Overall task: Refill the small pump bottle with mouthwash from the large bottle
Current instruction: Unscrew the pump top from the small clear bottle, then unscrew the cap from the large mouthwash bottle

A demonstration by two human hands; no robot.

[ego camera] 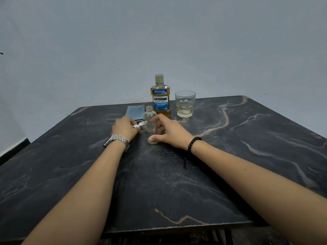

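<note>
The small clear pump bottle [149, 119] stands open and empty-looking in the middle of the dark marble table [177, 183]. My left hand [124, 127] pinches the white pump head [140, 125] just left of the bottle. My right hand [168, 130] curls its fingers round the bottle's right side, and its thumb rests on a small clear cap [152, 142] lying on the table. The large mouthwash bottle [160, 98], capped and holding amber liquid, stands upright right behind the small bottle.
A drinking glass [185, 104] with a little pale liquid stands to the right of the large bottle. A folded blue cloth [134, 112] lies behind my left hand. A plain wall runs behind the table's far edge.
</note>
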